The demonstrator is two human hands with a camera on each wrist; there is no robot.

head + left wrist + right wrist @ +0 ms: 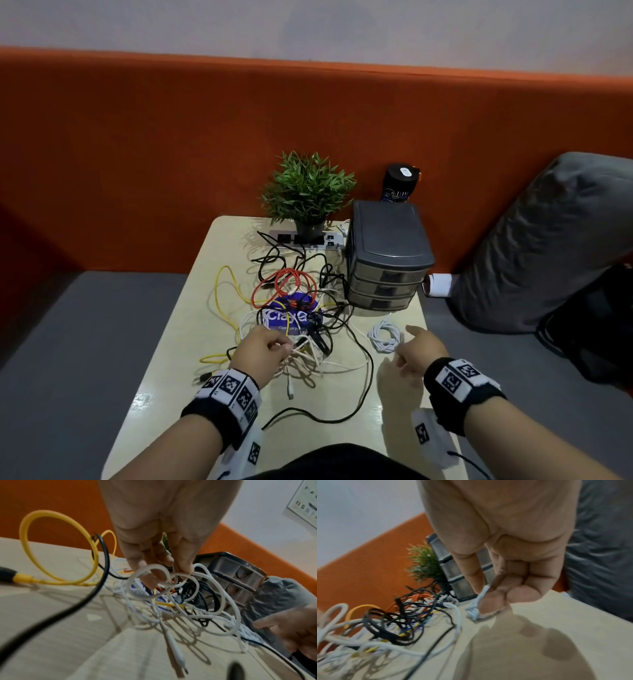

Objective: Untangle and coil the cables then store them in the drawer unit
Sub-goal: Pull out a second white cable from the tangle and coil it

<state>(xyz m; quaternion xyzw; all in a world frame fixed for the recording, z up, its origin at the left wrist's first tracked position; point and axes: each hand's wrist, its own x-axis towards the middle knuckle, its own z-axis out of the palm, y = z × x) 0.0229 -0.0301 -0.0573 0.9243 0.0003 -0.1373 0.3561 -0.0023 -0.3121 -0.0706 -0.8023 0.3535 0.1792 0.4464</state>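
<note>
— White cord first: the left hand (pixel 159 545) has its fingers curled round a loop of the white cable (pixel 197 596), lifted a little off the tangle (pixel 298 308).

— And the right hand (pixel 419 353)?

— Nothing in it that I can see. Its fingers are loosely curled, the forefinger stretched toward the coiled white cable (pixel 385 336), which lies by itself on the table (pixel 164 394), just in front of the drawer unit (pixel 387 253).

— So which step is this?

— Untangling, I'd say, and early. One cable is coiled. The yellow cable (pixel 222 301), red cable (pixel 284 284) and black cables (pixel 363 394) are all knotted together. All three drawers look closed.

— Next move?

— Probably working the white cable free. That needs the right hand to hold the pile down or find the plug (pixel 178 660), so the loop slides out instead of dragging everything along.
</note>
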